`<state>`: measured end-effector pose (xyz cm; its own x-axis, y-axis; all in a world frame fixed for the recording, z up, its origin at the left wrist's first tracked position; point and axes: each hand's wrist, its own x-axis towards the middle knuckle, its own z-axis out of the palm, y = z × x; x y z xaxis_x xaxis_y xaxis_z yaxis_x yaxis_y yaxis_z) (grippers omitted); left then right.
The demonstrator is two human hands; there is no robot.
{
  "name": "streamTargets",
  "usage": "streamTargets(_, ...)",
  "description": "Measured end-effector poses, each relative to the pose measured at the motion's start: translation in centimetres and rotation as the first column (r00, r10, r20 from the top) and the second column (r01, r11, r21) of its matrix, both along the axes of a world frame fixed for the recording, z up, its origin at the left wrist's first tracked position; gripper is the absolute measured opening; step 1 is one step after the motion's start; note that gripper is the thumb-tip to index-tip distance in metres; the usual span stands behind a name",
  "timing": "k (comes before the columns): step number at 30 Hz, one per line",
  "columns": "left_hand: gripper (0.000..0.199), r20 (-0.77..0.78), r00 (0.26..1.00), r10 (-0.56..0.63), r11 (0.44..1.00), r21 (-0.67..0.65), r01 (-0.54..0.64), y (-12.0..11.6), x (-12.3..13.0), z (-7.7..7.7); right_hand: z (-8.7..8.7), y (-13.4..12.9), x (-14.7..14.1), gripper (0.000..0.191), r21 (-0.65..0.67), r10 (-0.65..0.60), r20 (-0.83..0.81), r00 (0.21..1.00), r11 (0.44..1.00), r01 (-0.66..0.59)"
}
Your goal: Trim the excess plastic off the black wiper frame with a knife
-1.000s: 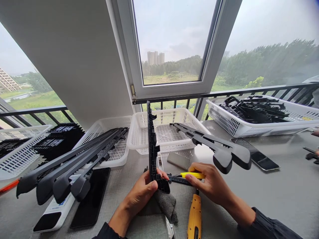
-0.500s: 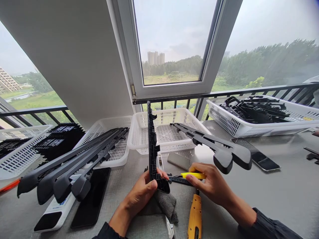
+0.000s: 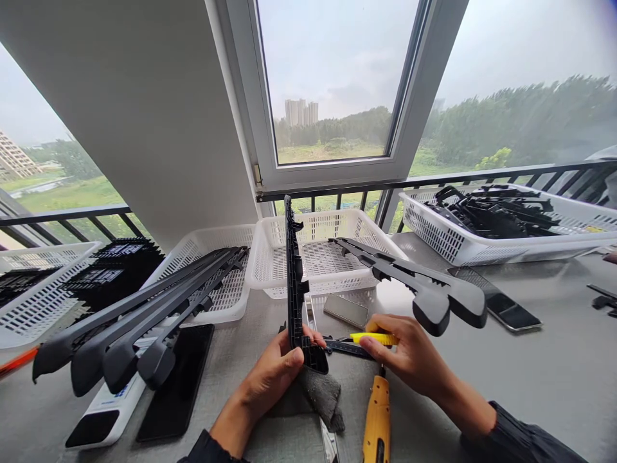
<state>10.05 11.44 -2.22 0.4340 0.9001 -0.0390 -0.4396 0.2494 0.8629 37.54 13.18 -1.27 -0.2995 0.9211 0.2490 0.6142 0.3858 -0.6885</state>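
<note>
My left hand [image 3: 272, 376] is closed around the lower end of a long black plastic trim piece [image 3: 295, 283], which stands nearly upright with its ribbed, clipped side showing. In my right hand [image 3: 409, 354] is a yellow utility knife [image 3: 373, 338], gripped between thumb and fingers and pointing left towards the trim piece. A narrow black strip with fine markings [image 3: 349, 348] lies just under the knife; whether my fingers touch it I cannot tell. Below the trim's lower end is a grey cloth [image 3: 322, 393]. A yellow-orange tool handle [image 3: 376, 418] lies below my right hand.
Several black trim pieces [image 3: 139, 321] lean on a white basket [image 3: 234, 302] at left; two more [image 3: 436, 292] rest on the middle basket [image 3: 260, 270]. Black parts fill the right basket [image 3: 453, 251]. Phones [image 3: 178, 386] and a black stack [image 3: 113, 267] are on the table [image 3: 544, 392].
</note>
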Motion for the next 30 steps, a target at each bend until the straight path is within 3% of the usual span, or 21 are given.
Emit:
streamTargets(22, 0.055, 0.015, 1.0, -0.006, 1.0, -0.016, 0.006, 0.16, 0.02, 0.14, 0.04, -0.07, 0.04, 0.046, 0.024, 0.012, 0.018, 1.0, 1.0, -0.012)
streamTargets(30, 0.058, -0.054, 0.998, -0.017, 1.0, 0.021, 0.018, 0.12, -0.05, -0.18, 0.2, -0.18, 0.07, 0.043, 0.07, 0.028, -0.006, 1.0, 0.997, -0.027)
